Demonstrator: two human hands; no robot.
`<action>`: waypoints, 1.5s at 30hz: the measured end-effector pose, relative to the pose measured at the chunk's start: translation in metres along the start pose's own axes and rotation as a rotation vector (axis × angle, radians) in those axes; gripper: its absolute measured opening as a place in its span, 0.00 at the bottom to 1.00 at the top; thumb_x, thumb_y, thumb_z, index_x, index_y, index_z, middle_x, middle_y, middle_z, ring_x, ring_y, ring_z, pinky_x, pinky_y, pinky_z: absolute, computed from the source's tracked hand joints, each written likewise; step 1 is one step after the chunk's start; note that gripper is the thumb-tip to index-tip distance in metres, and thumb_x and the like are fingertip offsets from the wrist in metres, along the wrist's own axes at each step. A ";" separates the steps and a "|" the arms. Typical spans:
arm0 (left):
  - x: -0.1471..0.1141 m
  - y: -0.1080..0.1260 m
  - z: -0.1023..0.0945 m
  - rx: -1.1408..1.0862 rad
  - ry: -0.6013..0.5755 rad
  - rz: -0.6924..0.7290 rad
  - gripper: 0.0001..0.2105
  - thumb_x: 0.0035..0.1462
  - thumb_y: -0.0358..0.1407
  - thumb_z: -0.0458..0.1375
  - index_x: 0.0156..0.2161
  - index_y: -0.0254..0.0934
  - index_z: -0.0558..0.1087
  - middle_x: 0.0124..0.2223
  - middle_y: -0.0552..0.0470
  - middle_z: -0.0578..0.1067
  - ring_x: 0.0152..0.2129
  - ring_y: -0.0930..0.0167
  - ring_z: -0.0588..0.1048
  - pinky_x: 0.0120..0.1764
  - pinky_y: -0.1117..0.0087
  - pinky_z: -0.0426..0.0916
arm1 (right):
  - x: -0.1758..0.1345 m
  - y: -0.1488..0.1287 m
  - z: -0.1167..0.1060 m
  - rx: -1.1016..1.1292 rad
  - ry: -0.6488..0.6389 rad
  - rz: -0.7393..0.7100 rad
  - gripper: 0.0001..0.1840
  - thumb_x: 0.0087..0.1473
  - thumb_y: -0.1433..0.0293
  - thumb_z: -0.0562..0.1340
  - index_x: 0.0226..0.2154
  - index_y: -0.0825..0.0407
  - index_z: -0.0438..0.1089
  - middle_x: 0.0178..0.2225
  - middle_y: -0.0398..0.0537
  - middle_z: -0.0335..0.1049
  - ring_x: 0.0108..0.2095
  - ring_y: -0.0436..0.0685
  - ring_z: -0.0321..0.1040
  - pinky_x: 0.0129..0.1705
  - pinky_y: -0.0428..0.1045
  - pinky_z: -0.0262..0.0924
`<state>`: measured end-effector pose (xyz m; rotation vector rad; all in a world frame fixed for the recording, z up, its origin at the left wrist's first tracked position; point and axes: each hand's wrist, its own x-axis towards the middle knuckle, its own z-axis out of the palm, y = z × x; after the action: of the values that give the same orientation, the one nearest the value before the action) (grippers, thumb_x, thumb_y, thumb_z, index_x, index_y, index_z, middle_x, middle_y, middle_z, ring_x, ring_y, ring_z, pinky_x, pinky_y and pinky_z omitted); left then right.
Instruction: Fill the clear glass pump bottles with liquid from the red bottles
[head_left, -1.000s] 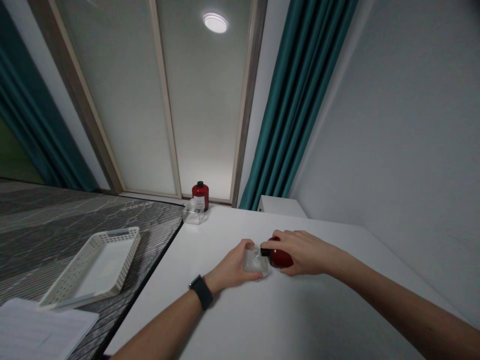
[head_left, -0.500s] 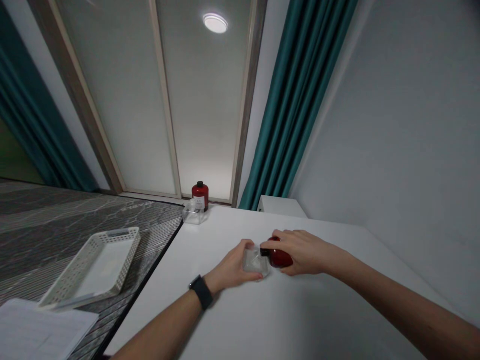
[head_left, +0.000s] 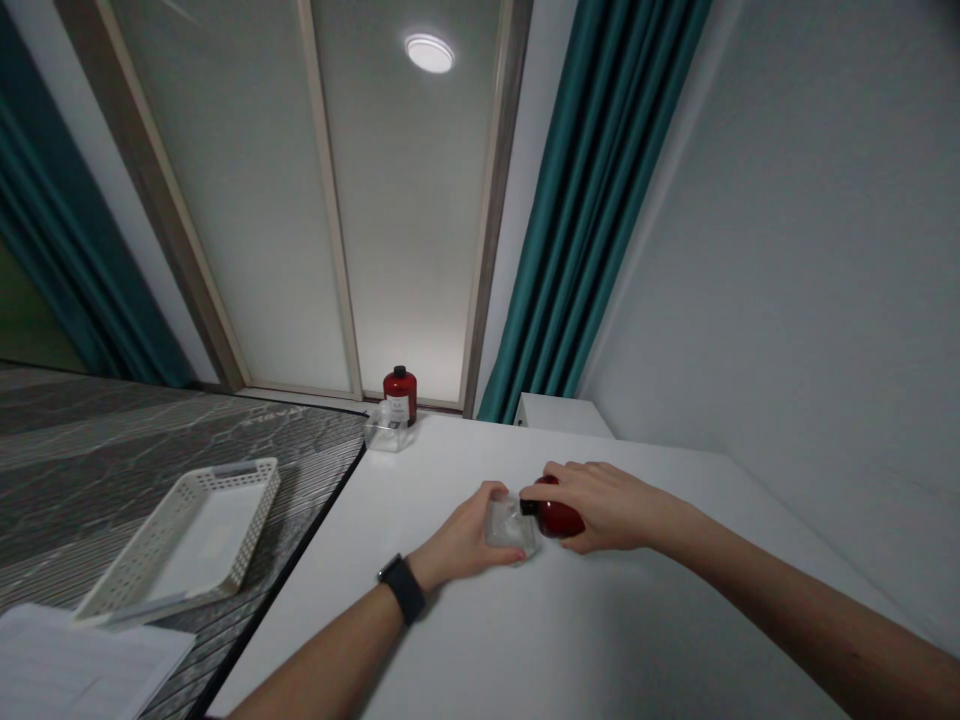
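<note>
My left hand (head_left: 474, 535), with a dark watch on its wrist, grips a small clear container (head_left: 504, 528) at the table's middle. A red bottle (head_left: 561, 518) with a black neck lies tilted in my right hand (head_left: 600, 505), my fingers wrapped over its top. Its black end points left and sits over the container's right edge. Whether any liquid runs out is too small to tell. Behind, at the far left of the table, a second red bottle (head_left: 407, 388) with a white label stands upright. Beside it is a clear box (head_left: 384, 436).
The white table (head_left: 480, 640) meets a dark grey striped surface (head_left: 300, 440) on the left. On that lie a white perforated basket (head_left: 259, 520) and some papers (head_left: 82, 660). A white cabinet (head_left: 562, 415), green curtain (head_left: 592, 200) and frosted glass door (head_left: 412, 220) stand behind.
Hardly anything differs. Both hands keep the container and the tilted red bottle in the same place, while the camera's view shifts very slightly.
</note>
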<state>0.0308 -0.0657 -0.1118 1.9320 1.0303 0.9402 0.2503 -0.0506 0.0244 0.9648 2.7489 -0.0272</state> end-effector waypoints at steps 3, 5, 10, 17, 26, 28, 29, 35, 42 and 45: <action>0.000 -0.001 0.000 -0.007 -0.004 -0.001 0.31 0.45 0.35 0.71 0.51 0.37 0.61 0.49 0.47 0.73 0.45 0.61 0.73 0.47 0.62 0.67 | 0.000 0.001 0.001 -0.005 0.000 -0.001 0.33 0.50 0.66 0.65 0.59 0.39 0.62 0.46 0.52 0.70 0.40 0.66 0.73 0.37 0.55 0.60; 0.000 -0.001 -0.001 -0.010 -0.006 -0.004 0.31 0.45 0.35 0.71 0.52 0.37 0.61 0.49 0.47 0.72 0.45 0.61 0.73 0.47 0.62 0.67 | 0.001 0.001 0.002 -0.005 -0.002 -0.002 0.33 0.50 0.66 0.66 0.59 0.39 0.61 0.47 0.52 0.69 0.40 0.66 0.73 0.37 0.54 0.60; 0.000 0.000 0.000 -0.004 -0.005 -0.012 0.31 0.45 0.36 0.72 0.52 0.37 0.61 0.49 0.46 0.72 0.45 0.62 0.73 0.47 0.62 0.67 | 0.001 0.001 0.001 0.005 -0.015 0.000 0.33 0.51 0.66 0.65 0.59 0.38 0.61 0.47 0.52 0.69 0.41 0.66 0.73 0.38 0.54 0.60; 0.000 0.000 0.000 -0.011 0.003 -0.013 0.31 0.44 0.35 0.72 0.51 0.37 0.62 0.49 0.47 0.73 0.44 0.62 0.73 0.46 0.63 0.67 | 0.002 0.000 -0.001 -0.005 -0.022 0.005 0.33 0.50 0.66 0.66 0.59 0.38 0.61 0.47 0.52 0.70 0.40 0.66 0.73 0.38 0.55 0.61; 0.000 -0.001 0.001 0.012 0.006 0.000 0.32 0.44 0.36 0.72 0.52 0.37 0.61 0.50 0.45 0.72 0.46 0.60 0.73 0.49 0.60 0.67 | 0.001 0.000 -0.001 0.004 -0.018 -0.002 0.33 0.50 0.66 0.65 0.59 0.38 0.62 0.48 0.52 0.69 0.40 0.66 0.73 0.39 0.55 0.61; 0.000 0.000 0.000 0.010 0.003 0.000 0.32 0.44 0.36 0.72 0.52 0.37 0.61 0.50 0.45 0.72 0.46 0.60 0.73 0.49 0.60 0.67 | 0.002 0.000 -0.002 0.004 -0.018 0.000 0.33 0.50 0.66 0.65 0.59 0.39 0.62 0.48 0.52 0.70 0.41 0.66 0.73 0.39 0.55 0.61; 0.000 0.000 0.000 0.006 0.003 0.002 0.32 0.45 0.36 0.72 0.52 0.37 0.61 0.50 0.45 0.72 0.46 0.60 0.73 0.49 0.60 0.67 | 0.002 0.000 -0.002 0.004 -0.018 -0.001 0.33 0.50 0.66 0.65 0.59 0.39 0.62 0.48 0.52 0.70 0.41 0.67 0.73 0.39 0.55 0.61; 0.000 -0.001 0.001 -0.011 0.004 0.006 0.32 0.45 0.37 0.72 0.52 0.37 0.62 0.49 0.46 0.72 0.45 0.61 0.73 0.48 0.60 0.67 | 0.001 -0.001 -0.003 0.001 -0.014 -0.006 0.32 0.51 0.66 0.65 0.58 0.39 0.62 0.47 0.52 0.70 0.40 0.67 0.73 0.38 0.55 0.60; -0.001 -0.001 0.000 -0.002 0.002 0.004 0.32 0.45 0.37 0.72 0.52 0.37 0.62 0.50 0.45 0.72 0.44 0.61 0.73 0.47 0.61 0.67 | 0.001 -0.003 -0.005 -0.009 -0.029 0.000 0.32 0.50 0.66 0.65 0.58 0.39 0.62 0.48 0.53 0.70 0.41 0.66 0.73 0.38 0.55 0.61; -0.001 -0.002 0.000 0.002 -0.001 0.010 0.31 0.45 0.37 0.71 0.52 0.37 0.62 0.49 0.46 0.72 0.45 0.61 0.73 0.48 0.61 0.67 | 0.002 -0.002 -0.004 -0.019 -0.030 -0.002 0.33 0.50 0.66 0.66 0.58 0.39 0.62 0.48 0.52 0.69 0.40 0.65 0.73 0.38 0.55 0.60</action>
<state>0.0303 -0.0656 -0.1135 1.9411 1.0225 0.9444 0.2469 -0.0503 0.0282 0.9492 2.7180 -0.0152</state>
